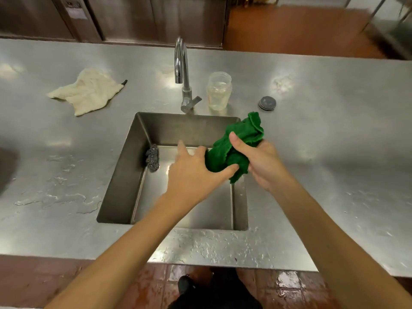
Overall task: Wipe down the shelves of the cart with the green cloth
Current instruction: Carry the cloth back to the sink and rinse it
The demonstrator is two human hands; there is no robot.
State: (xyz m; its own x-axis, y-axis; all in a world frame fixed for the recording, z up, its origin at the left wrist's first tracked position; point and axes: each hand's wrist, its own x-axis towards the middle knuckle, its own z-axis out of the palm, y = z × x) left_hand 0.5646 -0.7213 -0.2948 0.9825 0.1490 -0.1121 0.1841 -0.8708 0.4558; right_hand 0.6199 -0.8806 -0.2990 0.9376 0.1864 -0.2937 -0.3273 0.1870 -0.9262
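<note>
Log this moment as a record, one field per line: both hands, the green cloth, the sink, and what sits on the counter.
left hand: grips the lower end of the green cloth
right hand: grips its middle, thumb on top
green cloth: bunched, held over the sink
sink: scourer against left wall
faucet: no stream visible
counter: wet; cream cloth left, clear jar and grey disc right of faucet
cart: not in view
</note>
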